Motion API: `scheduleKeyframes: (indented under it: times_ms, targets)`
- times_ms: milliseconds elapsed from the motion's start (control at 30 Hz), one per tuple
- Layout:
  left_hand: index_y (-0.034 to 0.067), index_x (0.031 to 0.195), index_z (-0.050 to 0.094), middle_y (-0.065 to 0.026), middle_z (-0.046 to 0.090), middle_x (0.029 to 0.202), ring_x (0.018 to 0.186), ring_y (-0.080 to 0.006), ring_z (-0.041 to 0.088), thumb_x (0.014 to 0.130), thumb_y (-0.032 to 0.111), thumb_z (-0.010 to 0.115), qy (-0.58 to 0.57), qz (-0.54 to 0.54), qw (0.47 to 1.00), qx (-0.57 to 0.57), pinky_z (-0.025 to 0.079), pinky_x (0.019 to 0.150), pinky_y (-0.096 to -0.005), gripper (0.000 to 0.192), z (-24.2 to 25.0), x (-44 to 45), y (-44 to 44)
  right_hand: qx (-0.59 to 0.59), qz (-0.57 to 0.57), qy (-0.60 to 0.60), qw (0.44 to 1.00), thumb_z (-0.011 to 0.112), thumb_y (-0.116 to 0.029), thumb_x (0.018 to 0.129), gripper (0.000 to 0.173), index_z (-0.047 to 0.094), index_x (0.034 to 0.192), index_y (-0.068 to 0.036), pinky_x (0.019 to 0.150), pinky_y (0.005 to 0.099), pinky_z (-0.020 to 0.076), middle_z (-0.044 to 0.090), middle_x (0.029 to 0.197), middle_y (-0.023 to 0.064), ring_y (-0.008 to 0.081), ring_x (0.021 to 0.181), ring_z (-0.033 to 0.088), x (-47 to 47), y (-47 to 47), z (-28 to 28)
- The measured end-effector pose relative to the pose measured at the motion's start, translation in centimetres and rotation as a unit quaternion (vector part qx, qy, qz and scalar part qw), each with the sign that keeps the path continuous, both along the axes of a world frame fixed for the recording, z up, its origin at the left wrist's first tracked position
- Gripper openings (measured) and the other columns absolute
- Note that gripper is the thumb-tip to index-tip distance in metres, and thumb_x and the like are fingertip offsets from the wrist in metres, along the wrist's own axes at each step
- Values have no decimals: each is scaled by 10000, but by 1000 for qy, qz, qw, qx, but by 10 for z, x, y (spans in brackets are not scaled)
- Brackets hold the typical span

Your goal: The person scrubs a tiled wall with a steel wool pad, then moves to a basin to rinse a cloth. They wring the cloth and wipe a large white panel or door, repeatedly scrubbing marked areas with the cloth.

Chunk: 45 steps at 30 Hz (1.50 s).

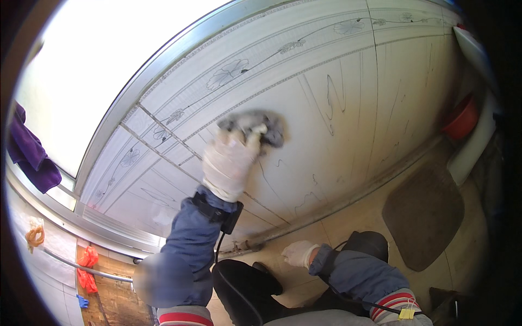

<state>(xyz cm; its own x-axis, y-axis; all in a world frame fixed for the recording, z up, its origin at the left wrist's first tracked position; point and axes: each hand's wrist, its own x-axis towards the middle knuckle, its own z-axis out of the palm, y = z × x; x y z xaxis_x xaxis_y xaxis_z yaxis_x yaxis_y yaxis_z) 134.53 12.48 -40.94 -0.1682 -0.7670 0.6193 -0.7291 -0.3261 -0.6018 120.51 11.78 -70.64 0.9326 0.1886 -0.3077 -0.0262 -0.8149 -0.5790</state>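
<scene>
My left hand [230, 163], in a whitish disposable glove, presses a crumpled grey cloth [274, 132] against a white tiled wall [318, 118]. The cloth is blurred, and part of it sits under my fingers. Thin grey lines and a flower border decorate the tiles. Lower down, my right hand [301, 253] hangs over the floor near my knee, also gloved. Its fingers are curled in, and I see nothing in them. Blue sleeves cover both forearms, and a black device with a cable [232, 218] is strapped at my left wrist.
A brown mat [424, 216] lies on the tiled floor [355, 216]. At the right stand a red plastic container [461, 117] and a white curved fixture [473, 142]. A pipe [255, 246] runs low by the wall. Purple cloth [32, 150] hangs by the bright window [102, 53]; red plastic bags [87, 269] hang lower left.
</scene>
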Motion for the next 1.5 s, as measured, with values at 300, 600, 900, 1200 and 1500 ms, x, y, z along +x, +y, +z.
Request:
scheduleKeyframes:
  times_ms: [300,600,900,1200,1500]
  targets:
    - [123,847,670,-44,633,765,734,-218,640,845,276,593,88,73,934,338,508,531,-359,171,-178,19,38,-8,-7,6,1000,495,-308,901,341,660,1117,-102,901,438,473,660,1121,139,344,1057,602,-1,-3,-3]
    - [68,1080,659,-124,666,976,895,-250,644,766,-24,659,590,4,804,-72,513,801,-333,327,-178,14,118,123,-146,-234,953,532,-341,909,317,654,1106,-125,831,426,499,667,1068,126,342,983,618,1,-17,36]
    - [-75,1368,380,-153,514,1304,1175,-239,518,874,283,633,909,-145,363,-146,414,1010,-352,661,-138,-48,101,457,-243,-376,769,724,-249,840,685,375,1381,-15,1043,334,382,498,1342,126,210,1218,482,2,-10,93]
    - [8,1484,256,-155,481,1396,1262,-210,475,952,173,579,796,-127,591,34,379,1022,-295,644,-119,-56,111,507,-438,-452,589,682,-101,831,364,573,1154,25,873,333,479,651,1075,104,186,984,602,-5,-42,113]
    - [65,1401,454,-154,676,1117,887,-208,674,940,274,601,911,-4,406,-71,504,742,-273,528,-184,39,175,135,-578,-655,469,701,-112,808,440,528,1181,45,879,354,459,616,1078,170,303,990,586,4,-186,174]
